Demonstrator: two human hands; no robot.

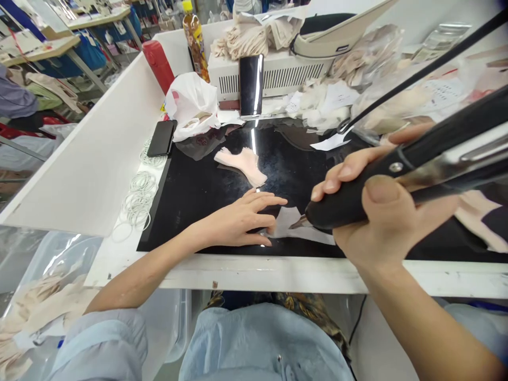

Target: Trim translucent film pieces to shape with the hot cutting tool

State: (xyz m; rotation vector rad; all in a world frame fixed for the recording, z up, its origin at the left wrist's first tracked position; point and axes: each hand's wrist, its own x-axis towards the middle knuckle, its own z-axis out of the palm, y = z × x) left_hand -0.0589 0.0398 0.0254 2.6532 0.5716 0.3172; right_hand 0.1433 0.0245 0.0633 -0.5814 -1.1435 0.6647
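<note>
My right hand point(381, 211) is wrapped round a thick black-handled tool point(345, 203) with a metal lever and a narrow metal tip; its exact kind is unclear. The tip meets a thin white cut piece point(288, 221) lying near the front edge of the black work surface point(190, 206). Flat and with fingers spread, my left hand point(242, 219) rests at the left end of that piece. Beyond it lies a pale pink fabric piece point(244, 163). Part of the white piece is hidden under the tool and right hand.
White rings point(137, 203) lie along the left side, below a dark phone point(162, 138). Another phone point(251, 84) leans against a white vented box point(283, 79). Fabric stacks point(242, 39), a white plastic bag point(192, 103), a red flask point(159, 66) and a drink bottle point(194, 42) stand behind.
</note>
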